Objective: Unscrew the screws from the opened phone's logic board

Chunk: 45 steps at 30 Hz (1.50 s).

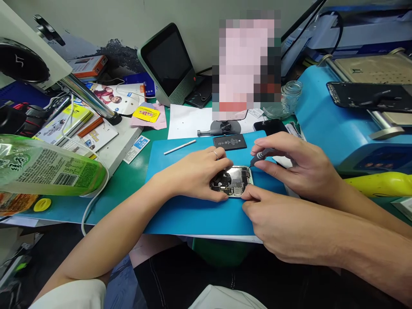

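Observation:
My left hand [196,174], with a ring on one finger, lies over the left part of an opened phone [236,182] on a blue mat [193,214]. Its fingers curl round the phone and hold it down. My right hand is not in view. Two hands of another person reach in from the right. The upper hand [289,163] pinches a small dark screwdriver [259,158] whose tip points at the phone's top edge. The lower hand [277,227] presses its thumb against the phone's right corner. The phone's metal inside and circuit parts show between the hands.
A black battery [229,142] and a thin white stick [179,147] lie on the mat behind the phone. A blue machine [325,116] stands at the right, with a glass jar [291,96] beside it. A green plastic bottle [48,169], a microscope arm [86,94], leaflets and a small screen [169,64] crowd the left and back.

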Each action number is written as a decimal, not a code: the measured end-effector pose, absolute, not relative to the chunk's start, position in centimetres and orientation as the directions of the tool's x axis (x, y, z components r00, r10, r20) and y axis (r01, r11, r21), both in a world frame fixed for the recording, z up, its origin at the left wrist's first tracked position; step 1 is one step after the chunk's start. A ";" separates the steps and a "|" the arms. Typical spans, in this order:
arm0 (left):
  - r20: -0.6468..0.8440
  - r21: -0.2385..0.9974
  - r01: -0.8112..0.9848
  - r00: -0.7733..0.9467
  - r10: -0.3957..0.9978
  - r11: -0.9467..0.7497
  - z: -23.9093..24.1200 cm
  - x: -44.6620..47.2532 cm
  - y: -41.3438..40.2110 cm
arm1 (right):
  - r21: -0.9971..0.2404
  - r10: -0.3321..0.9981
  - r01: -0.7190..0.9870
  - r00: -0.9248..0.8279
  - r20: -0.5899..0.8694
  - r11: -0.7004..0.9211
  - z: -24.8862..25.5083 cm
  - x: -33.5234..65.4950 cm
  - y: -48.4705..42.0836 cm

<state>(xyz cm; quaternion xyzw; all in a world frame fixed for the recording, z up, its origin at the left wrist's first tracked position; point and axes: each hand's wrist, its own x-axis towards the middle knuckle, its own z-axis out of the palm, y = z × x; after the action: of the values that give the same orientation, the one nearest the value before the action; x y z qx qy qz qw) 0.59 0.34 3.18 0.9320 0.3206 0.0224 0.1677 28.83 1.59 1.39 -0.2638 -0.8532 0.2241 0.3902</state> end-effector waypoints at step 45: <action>-0.071 0.331 0.593 0.792 0.607 -0.735 3.3 0.4 0.4 | -0.575 0.615 0.263 -0.525 0.588 0.775 1.9 28.1 1.5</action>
<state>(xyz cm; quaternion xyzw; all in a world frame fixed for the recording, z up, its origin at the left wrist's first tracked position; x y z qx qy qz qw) 0.41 0.41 3.31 0.9311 0.3219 0.0206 0.1704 28.12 1.53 1.85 -0.2594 -0.8469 0.2132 0.4124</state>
